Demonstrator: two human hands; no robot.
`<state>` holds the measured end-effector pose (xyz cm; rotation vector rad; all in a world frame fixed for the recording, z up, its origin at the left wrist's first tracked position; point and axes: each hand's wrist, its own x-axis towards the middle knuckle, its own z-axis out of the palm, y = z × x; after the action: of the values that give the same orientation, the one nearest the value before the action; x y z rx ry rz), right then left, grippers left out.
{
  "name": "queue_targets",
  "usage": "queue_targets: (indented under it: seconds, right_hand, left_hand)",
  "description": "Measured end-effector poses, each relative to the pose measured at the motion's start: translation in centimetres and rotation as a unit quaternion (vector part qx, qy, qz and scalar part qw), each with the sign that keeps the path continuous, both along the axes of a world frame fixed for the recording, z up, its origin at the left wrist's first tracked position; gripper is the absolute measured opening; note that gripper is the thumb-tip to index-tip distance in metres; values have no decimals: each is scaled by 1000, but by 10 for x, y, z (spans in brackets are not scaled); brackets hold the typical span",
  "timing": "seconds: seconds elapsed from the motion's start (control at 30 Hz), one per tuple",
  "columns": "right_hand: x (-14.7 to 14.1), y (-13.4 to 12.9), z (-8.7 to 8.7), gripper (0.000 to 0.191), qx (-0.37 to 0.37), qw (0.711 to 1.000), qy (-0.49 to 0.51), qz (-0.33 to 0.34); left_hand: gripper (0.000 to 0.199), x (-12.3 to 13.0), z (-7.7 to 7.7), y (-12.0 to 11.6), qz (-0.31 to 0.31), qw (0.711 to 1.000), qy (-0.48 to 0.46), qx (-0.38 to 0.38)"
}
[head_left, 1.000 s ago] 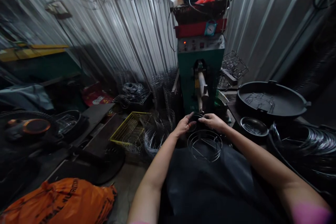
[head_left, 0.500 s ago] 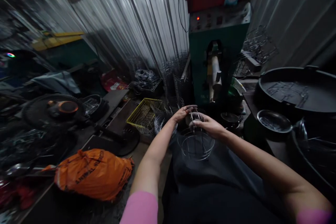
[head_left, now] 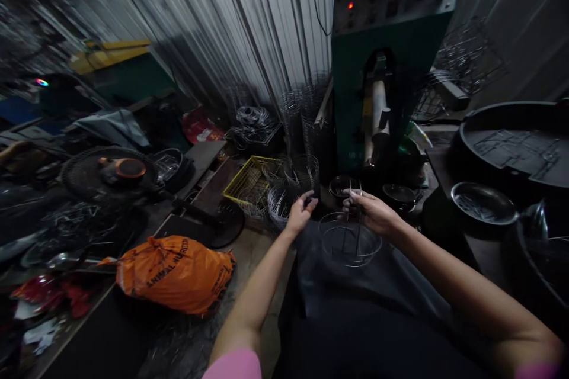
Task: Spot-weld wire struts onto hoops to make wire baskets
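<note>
My right hand [head_left: 371,210] is closed on the upright wires of a round wire basket [head_left: 351,262], thumb and fingers pinching near their upper ends. The basket's ring hangs below the hand, over the dark cloth [head_left: 329,290] across my lap. To the left, my left hand [head_left: 303,213] is apart from the basket, its fingers loosely curled with a gap to the thumb and nothing visible in them. Wire rings and coils [head_left: 280,204] stand just beyond it. A green machine [head_left: 351,95] with a lit red lamp and a metal arm [head_left: 379,109] stands ahead.
A yellow wire crate [head_left: 233,186] lies left of the coils. Further left are a fan [head_left: 109,174] and an orange sack [head_left: 178,278]. At right, a large dark pan [head_left: 493,112] and a smaller pan [head_left: 484,219] hold wire pieces. Corrugated metal sheeting [head_left: 262,23] rises behind.
My left hand has let go of the wires and moved left, away from the basket. My right hand still holds the basket. The view has shifted, so the surroundings sit differently.
</note>
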<state>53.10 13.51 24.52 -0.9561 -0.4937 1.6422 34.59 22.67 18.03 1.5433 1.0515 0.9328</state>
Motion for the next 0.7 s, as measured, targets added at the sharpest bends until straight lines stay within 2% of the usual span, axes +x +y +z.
queue_targets:
  seconds: [0.07, 0.1, 0.17, 0.23, 0.3, 0.4, 0.47, 0.57, 0.7]
  right_hand:
    - [7, -4, -8, 13, 15, 1000, 5, -6]
    - [9, -6, -12, 14, 20, 1000, 7, -6]
    - [14, -10, -17, 16, 20, 1000, 5, 4]
    - [19, -14, -19, 20, 13, 1000, -1, 28]
    - [28, -18, -18, 29, 6, 998, -4, 69]
    - [49, -22, -16, 45, -9, 993, -25, 112]
    - [66, -22, -16, 48, -22, 995, -61, 79]
    - [86, -24, -17, 43, -40, 994, -103, 15]
    - [84, -28, -18, 37, -61, 989, -133, 33]
  left_hand:
    - [37, -5, -14, -29, 3, 1000, -19, 8]
    - [34, -6, -21, -42, -19, 999, -16, 20]
    - [26, -5, -36, -61, -102, 992, 19, 66]
    - [19, -1, -49, -71, -211, 965, 85, 131]
    - [21, 1, -60, -73, -300, 923, 153, 184]
    - [27, 2, -70, -71, -378, 870, 215, 231]
    - [29, 3, -72, -68, -392, 854, 230, 253]
    - [22, 4, -71, -69, -374, 853, 229, 282]
    - [21, 6, -67, -73, -362, 856, 209, 305]
